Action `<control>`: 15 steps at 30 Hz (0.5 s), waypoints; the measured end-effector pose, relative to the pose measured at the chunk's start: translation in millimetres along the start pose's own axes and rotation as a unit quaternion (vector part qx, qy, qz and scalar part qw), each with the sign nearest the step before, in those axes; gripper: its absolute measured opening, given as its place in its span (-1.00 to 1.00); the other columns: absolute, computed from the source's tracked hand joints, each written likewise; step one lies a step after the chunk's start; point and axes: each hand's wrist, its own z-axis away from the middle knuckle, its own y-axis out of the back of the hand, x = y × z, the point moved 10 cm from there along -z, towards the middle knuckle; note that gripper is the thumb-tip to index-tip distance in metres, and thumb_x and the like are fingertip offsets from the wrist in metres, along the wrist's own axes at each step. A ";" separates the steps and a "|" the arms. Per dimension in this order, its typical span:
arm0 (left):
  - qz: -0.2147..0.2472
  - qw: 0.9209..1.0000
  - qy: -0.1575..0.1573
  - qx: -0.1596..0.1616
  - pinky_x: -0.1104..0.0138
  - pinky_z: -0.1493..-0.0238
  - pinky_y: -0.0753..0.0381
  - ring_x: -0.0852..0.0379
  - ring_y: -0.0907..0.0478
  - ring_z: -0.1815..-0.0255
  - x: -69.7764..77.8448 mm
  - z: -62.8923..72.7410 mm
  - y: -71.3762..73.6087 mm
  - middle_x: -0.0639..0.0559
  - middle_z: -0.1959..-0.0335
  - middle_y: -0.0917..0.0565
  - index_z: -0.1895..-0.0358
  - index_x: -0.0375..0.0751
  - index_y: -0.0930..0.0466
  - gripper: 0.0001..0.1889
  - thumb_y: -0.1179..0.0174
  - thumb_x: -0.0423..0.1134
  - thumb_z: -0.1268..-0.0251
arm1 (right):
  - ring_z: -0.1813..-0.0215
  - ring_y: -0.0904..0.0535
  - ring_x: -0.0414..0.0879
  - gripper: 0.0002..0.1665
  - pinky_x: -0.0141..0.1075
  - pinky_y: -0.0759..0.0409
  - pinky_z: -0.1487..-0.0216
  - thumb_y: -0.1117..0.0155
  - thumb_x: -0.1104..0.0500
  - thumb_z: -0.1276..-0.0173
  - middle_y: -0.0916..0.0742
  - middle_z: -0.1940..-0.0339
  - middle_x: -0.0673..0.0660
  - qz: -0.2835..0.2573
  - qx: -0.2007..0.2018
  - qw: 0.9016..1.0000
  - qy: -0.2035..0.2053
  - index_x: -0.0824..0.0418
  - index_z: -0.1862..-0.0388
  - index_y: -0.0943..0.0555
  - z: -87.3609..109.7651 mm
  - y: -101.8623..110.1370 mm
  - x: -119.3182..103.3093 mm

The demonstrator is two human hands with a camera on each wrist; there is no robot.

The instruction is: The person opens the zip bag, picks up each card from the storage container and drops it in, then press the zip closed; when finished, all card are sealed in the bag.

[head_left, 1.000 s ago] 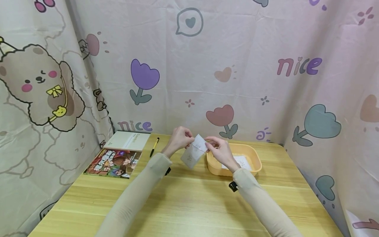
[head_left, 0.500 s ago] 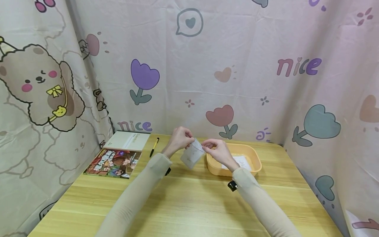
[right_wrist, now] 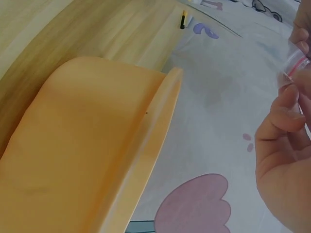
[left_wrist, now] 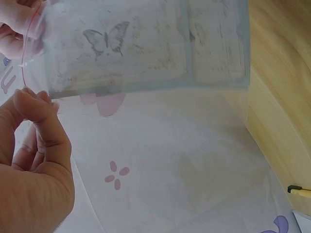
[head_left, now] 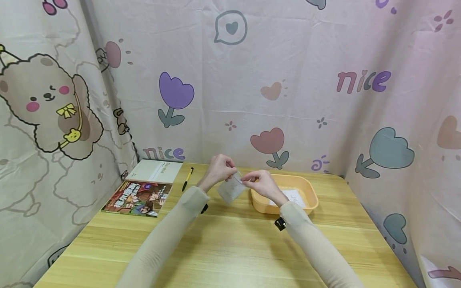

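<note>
Hands pinch zip bag [head_left: 231, 189] mouth: left hand [head_left: 219, 169], right hand [head_left: 260, 183] both clamped on rim. Press seal evenly along strip, above table [head_left: 230, 244].

A clear zip bag [head_left: 231, 189] with a red seal line and a grey butterfly print is seen. At its 3 o'clock an orange-yellow tray [head_left: 310, 205] is found; at 9 o'clock, a yellow-and-black pen [head_left: 187, 179] and a colourful comic cover [head_left: 137, 199].

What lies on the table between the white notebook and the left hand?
In the head view, a black-and-yellow pen lies between the white notebook and the left hand.
</note>
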 end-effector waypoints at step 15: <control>0.006 1.000 -0.009 -0.007 0.34 0.67 -0.65 0.13 -0.58 0.73 2.2 2.4 -2.0 0.01 0.68 -0.67 0.53 -0.23 -0.68 -0.88 -0.22 -0.42 -0.11 | 0.47 -0.54 -0.26 -0.88 -0.44 -0.54 0.45 -0.37 0.19 -0.27 -0.81 0.30 0.03 0.027 -0.051 0.998 0.022 0.10 0.26 -0.80 -6.7 -14.2 -6.7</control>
